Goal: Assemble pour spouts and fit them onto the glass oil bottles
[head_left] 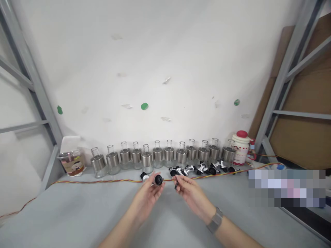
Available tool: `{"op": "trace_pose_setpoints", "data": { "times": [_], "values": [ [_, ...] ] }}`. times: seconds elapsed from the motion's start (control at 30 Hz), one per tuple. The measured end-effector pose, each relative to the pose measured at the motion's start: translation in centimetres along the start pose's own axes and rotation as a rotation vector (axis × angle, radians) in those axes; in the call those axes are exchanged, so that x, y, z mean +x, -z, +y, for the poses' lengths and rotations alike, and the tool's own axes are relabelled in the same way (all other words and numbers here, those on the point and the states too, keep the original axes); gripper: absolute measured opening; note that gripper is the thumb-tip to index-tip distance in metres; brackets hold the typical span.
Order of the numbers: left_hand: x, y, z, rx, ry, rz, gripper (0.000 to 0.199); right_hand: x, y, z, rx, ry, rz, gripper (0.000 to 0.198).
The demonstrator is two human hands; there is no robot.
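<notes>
One round fitting (158, 179), its black ringed face turned toward the viewer, and one small black piece (176, 185), thin and dangling, are held side by side, apart, above the near-middle of a grey table (165, 220). Two bare hands hold them: the left hand (145, 199), palm up, has its fingers curled around the fitting; the right hand (192, 194), a grey wristband (215, 220) behind it, pinches the black piece between thumb and fingertips. Just beyond, one twisted red-and-yellow cord (103, 181) crosses the table. One loose black-and-silver part (144, 176) lies near the left hand; several more similar parts (190, 169) lie heaped to the right, too overlapped to count. Farther back stand twelve clear glass bottles (147, 160) with metal sleeves, in a row between one clear cup (72, 165) and one red-topped white bottle (240, 150). Three green spots (144, 106) mark the white wall (181, 62) behind.
</notes>
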State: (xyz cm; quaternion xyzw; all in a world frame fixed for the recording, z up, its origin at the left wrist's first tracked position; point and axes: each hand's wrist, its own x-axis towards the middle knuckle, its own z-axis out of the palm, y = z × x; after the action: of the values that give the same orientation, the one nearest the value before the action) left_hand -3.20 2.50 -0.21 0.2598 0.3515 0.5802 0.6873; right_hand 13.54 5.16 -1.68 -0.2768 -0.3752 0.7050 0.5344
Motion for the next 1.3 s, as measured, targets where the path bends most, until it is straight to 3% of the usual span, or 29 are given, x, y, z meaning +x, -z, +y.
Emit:
{"op": "trace_pose_setpoints", "data": {
  "times": [0.27,0.43,0.63,0.8,0.97,1.17,1.3],
  "values": [
    [0.4,0.0,-0.5,0.022,-0.086,0.028,0.017,-0.7,-1.0,-0.8,-0.132,0.137,0.199,0.022],
    [0.5,0.1,-0.5,0.007,-0.072,-0.007,0.007,-1.0,-1.6,-1.3,-0.120,0.158,0.119,0.022],
    [1.0,0.6,-1.1,0.130,-0.111,-0.010,0.019,-0.9,-1.5,-1.4,-0.094,0.119,0.072,0.024],
    [-0.3,-0.6,-1.2,0.275,-0.061,-0.203,0.029,-1.1,-1.4,-1.4,-0.072,0.049,-0.030,0.022],
    [-1.3,-1.1,-1.3,0.521,-0.178,-0.330,0.028,-1.6,-1.6,-1.0,-0.044,-0.032,-0.110,0.024],
    [-0.6,-0.6,-1.7,0.626,-0.217,-0.274,0.029,-1.7,-1.9,-0.9,-0.100,-0.090,-0.104,0.027],
    [-0.2,-0.3,-2.1,0.626,-0.205,-0.252,0.032,-1.5,-1.7,-0.8,-0.325,0.009,-0.144,0.030]
  ]
}}
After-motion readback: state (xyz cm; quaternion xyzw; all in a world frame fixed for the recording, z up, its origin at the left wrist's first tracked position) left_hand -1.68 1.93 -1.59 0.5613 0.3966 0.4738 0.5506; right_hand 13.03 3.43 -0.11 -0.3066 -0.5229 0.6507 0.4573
